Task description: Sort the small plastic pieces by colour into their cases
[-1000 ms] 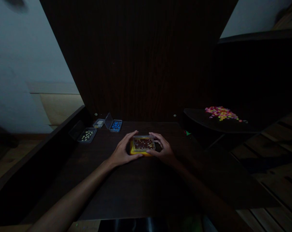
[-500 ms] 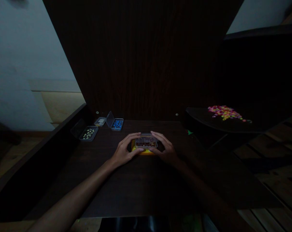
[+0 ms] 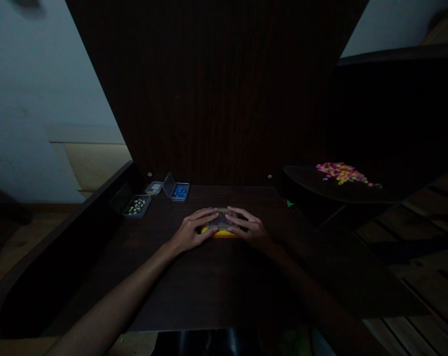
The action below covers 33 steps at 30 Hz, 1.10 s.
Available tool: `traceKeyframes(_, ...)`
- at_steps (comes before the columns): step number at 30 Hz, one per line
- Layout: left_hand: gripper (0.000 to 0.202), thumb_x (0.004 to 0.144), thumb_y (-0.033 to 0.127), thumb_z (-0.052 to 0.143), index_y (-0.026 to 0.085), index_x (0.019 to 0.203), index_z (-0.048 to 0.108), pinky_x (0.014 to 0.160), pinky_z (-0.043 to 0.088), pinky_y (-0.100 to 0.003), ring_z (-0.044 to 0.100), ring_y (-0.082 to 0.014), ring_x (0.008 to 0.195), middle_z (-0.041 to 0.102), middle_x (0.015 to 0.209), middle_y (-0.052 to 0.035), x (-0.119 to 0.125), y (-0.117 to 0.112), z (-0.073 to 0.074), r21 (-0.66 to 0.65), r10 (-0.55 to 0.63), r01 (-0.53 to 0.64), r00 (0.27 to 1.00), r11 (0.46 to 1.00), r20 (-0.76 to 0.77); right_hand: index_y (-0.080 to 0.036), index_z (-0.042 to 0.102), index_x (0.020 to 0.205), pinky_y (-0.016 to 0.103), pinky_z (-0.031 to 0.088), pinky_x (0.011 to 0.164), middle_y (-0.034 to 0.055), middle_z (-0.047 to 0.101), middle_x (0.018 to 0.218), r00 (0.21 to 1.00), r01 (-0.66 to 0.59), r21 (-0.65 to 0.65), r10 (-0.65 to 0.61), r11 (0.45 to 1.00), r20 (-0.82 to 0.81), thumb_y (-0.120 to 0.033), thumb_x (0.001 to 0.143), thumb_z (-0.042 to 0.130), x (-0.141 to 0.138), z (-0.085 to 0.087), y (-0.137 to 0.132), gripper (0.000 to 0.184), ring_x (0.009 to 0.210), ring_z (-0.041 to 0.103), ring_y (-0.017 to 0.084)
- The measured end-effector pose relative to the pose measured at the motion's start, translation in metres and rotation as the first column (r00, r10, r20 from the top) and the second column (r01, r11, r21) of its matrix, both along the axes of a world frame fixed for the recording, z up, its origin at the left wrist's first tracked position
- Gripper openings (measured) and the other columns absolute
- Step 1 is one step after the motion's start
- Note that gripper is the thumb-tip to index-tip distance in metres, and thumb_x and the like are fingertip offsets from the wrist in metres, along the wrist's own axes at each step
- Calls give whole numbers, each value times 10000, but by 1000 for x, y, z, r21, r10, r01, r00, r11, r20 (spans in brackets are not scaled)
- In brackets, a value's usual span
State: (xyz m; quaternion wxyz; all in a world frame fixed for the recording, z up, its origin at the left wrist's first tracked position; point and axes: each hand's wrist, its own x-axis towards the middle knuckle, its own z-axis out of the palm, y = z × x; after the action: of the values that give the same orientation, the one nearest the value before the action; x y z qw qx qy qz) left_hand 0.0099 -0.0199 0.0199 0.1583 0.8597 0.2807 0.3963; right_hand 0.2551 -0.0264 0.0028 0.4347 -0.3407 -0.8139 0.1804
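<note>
A small clear-lidded box with a yellow base (image 3: 221, 230) lies on the dark wooden table (image 3: 209, 287), straight ahead of me. My left hand (image 3: 190, 232) presses on its left side, fingers laid across the lid. My right hand (image 3: 249, 230) covers the right side the same way. The lid lies flat on the base, and only a strip of it shows between my fingers. The room is dim and the box's contents are hidden.
At the table's back left stand an open clear box of blue pieces (image 3: 179, 191), a box of pale pieces (image 3: 137, 206) and another small box (image 3: 154, 187). A heap of mixed coloured pieces (image 3: 341, 173) lies on a raised shelf at the right. A dark panel stands behind.
The clear lid was tilted up toward me with the contents showing through; it has come down flat onto the yellow base. Both hands slid over the top of it.
</note>
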Motion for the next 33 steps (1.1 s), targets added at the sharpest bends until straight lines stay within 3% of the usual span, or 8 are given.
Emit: traceKeyframes(33, 355, 913, 314, 553, 261, 1261, 599, 1060, 427, -492, 544, -235, 1242, 586, 1330, -80, 0, 6, -8, 34, -14, 17, 995, 999, -94, -323, 687, 1145, 442, 471, 1036, 33, 568, 1348, 999, 15, -13, -14, 1000, 28, -310, 847, 653, 2, -14, 7, 301, 1208, 564, 246)
